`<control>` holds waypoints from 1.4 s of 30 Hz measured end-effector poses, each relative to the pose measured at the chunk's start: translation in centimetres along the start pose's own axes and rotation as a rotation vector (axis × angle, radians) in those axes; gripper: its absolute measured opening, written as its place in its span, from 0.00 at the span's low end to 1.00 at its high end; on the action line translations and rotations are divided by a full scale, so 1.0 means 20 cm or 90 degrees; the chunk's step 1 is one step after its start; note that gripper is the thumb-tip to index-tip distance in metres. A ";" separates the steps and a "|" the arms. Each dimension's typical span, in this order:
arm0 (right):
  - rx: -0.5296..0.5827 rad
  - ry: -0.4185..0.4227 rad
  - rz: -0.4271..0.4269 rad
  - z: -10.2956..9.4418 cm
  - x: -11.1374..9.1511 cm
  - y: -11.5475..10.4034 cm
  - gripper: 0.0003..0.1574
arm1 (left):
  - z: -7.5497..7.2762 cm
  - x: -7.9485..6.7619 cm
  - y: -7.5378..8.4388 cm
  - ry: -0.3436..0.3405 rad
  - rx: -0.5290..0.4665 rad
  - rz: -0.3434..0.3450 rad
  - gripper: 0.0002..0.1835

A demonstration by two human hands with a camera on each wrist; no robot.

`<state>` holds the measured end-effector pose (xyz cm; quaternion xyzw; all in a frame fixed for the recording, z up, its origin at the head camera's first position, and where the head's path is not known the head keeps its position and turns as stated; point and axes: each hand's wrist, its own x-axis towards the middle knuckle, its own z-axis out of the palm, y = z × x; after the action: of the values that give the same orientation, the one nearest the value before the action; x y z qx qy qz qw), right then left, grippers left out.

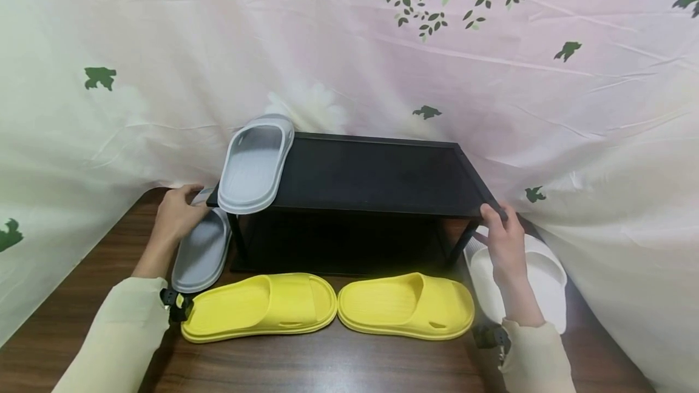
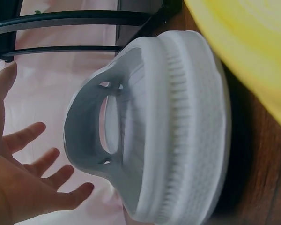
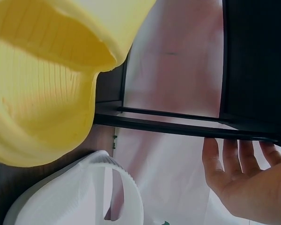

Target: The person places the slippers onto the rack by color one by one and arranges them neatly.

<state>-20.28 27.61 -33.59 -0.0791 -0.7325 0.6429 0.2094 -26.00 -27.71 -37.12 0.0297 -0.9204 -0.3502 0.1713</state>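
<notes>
A black two-tier shoe rack [image 1: 377,178] stands against the patterned cloth. My right hand [image 1: 506,247] grips its front right corner, thumb on top; the right wrist view has the fingertips [image 3: 230,150] against the edge from below. By the left end is my left hand [image 1: 179,214], its fingers spread in the left wrist view and the thumb tip close to the rack; whether it touches cannot be told. Beneath that hand one grey slipper [image 1: 199,253] lies on the wooden surface. Another grey slipper [image 1: 251,168] rests on the rack's top left, its heel end slightly over the front edge.
Two yellow slippers, one at left [image 1: 235,317] and one at right [image 1: 382,308], lie in a row before the rack. White footwear [image 1: 546,284] sits at the right, partly behind my right forearm. Cloth [image 1: 355,65] hangs behind and at both sides.
</notes>
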 end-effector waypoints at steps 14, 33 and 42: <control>0.005 -0.002 -0.006 0.02 0.00 -0.01 0.09 | -0.02 0.00 -0.04 -0.071 0.027 -0.046 0.42; -0.017 0.014 0.015 0.01 -0.01 -0.01 0.19 | 0.01 -0.01 -0.06 -0.108 0.034 -0.092 0.45; -0.052 0.009 0.020 0.01 -0.01 -0.02 0.24 | 0.01 -0.03 -0.09 -0.112 -0.024 -0.131 0.44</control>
<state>-20.09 27.25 -33.32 -0.1040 -0.7551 0.6153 0.2012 -25.63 -28.87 -38.59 0.0894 -0.9173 -0.3844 0.0535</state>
